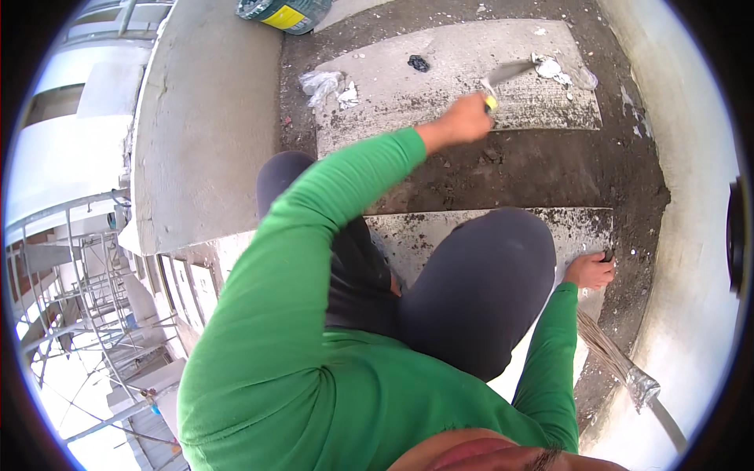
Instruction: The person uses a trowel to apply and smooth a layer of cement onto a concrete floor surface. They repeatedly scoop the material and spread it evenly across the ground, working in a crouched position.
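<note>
My left hand (pixel 465 119) is closed round the black-and-yellow handle of a trowel (pixel 510 73), reached out over the far pale slab (pixel 440 59). The tip of its grey blade meets a crumpled white scrap (pixel 550 67) on that slab. My right hand (pixel 591 271) is low at the right end of the nearer slab (pixel 408 235), fingers curled. A small dark thing shows at its fingertips, too small to name. Both arms wear green sleeves, and my bent knees in dark trousers cover much of the nearer slab.
Clear plastic (pixel 320 86) and a black scrap (pixel 419 63) lie on the far slab. A dark bucket (pixel 287 14) stands at the far left. Dirt (pixel 503 169) separates the slabs. A twig broom (pixel 616 353) lies by the right wall (pixel 691 157); scaffolding (pixel 86 282) rises beyond the left ledge.
</note>
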Available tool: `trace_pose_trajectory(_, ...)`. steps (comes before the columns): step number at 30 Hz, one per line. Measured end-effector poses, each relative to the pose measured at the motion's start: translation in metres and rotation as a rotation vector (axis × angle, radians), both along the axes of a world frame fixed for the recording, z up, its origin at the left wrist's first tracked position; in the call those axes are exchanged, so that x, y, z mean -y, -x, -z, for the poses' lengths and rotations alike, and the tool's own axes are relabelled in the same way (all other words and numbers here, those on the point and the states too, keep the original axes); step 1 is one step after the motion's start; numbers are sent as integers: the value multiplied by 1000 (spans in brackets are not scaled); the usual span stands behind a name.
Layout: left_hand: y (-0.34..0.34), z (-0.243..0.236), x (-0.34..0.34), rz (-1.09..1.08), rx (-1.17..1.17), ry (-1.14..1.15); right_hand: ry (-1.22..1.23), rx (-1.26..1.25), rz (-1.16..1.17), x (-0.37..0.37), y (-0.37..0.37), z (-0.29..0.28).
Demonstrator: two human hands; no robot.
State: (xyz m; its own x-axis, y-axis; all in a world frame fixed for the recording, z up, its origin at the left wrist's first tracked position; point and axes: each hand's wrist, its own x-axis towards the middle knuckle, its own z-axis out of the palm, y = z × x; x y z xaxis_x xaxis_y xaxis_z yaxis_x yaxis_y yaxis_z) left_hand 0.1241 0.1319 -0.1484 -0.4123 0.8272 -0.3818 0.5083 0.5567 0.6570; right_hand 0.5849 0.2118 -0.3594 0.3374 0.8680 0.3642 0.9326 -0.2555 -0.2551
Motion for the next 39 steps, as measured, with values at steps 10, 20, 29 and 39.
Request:
trace_pose_trajectory(10,297,-97,192,-558,-146,70,-40,10,94,5,13,7)
trace_pose_trajectory(20,273,161,246,56,-787,580,-41,-219,325,-7,-83,32)
trace_pose_trajectory(29,141,121,71,-140,176,-263,641,-1254,207,10,52,-107)
trace_pose_trajectory(39,202,113,264,-476,223,-263,1151,-1112,-618,62,329,-295)
